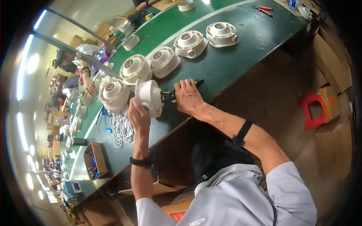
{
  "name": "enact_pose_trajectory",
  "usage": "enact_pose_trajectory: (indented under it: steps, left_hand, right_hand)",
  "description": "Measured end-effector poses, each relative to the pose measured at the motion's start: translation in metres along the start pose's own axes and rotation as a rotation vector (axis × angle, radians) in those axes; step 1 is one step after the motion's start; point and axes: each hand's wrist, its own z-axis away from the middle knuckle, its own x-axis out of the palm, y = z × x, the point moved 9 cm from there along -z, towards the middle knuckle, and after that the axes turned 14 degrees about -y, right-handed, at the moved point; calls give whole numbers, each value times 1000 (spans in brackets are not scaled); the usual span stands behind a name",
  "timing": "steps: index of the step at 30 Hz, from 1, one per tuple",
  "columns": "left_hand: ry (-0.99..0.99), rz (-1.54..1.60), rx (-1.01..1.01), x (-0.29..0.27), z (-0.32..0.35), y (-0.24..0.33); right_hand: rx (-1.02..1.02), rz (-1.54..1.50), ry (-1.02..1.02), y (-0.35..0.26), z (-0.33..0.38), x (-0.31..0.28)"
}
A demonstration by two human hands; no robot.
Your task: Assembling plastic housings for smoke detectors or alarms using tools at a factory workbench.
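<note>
My left hand [138, 115] grips the lower left side of a white round plastic housing [150, 98], which is tipped on its side over the bench edge. In my right hand [187, 97] is a black hand tool [167, 97], closed in the fist, with a black and yellow end showing past the knuckles. The tool's front meets the right face of the housing; its tip is hidden. Just left of the held piece sits another white housing [114, 94], above a coil of white cable [122, 130]. Behind stand similar housings [135, 69] with copper-coloured centres.
Along the green bench [241, 56] more housings [222, 34] stand in a row. Red-handled pliers [263, 9] lie at the far right. A cardboard box of small parts [95, 160] stands at left. A red stool [315, 111] is on the floor. A co-worker's hand [88, 86] works across the bench.
</note>
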Motion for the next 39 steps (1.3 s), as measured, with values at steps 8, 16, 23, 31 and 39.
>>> enact_pose_trajectory:
  steps: [8,16,23,31,39]
  left_hand:
    - [-634,123,24,29,-92,-42]
    - [-13,211,-149,10,23,7]
    - [-21,119,-99,7,8,4]
    - [-730,-120,-445,31,-86,-22]
    - [27,372,-99,22,40,-1]
  right_hand:
    - [-24,63,116,-18,2,-13]
    - [75,44,-15,5,-1,-2]
    - [50,11,-15,3,-4,2]
    - [43,80,118,-9,1,-11]
    - [30,6,87,2,0,-8]
